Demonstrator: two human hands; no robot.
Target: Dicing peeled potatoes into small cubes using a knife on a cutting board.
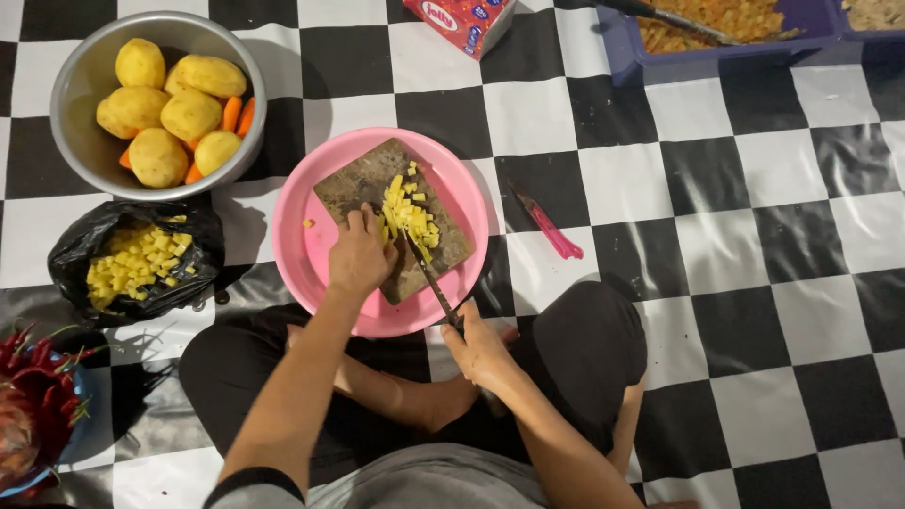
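Note:
A worn wooden cutting board (363,184) lies inside a pink round tray (302,254) on the checkered floor mat. Diced yellow potato (408,212) is piled on the board. My left hand (360,253) rests on the board, fingers pressing the potato at the near end of the pile. My right hand (478,347) grips the handle of a knife (429,273), whose blade angles up into the diced pieces beside my left fingers.
A metal bowl (80,85) at upper left holds whole peeled potatoes and carrots. A black bag (75,245) of diced potato sits below it. A pink peeler (550,229) lies right of the tray. Red chillies (33,377) at far left; blue tubs (716,52) and a red box (467,21) at the top.

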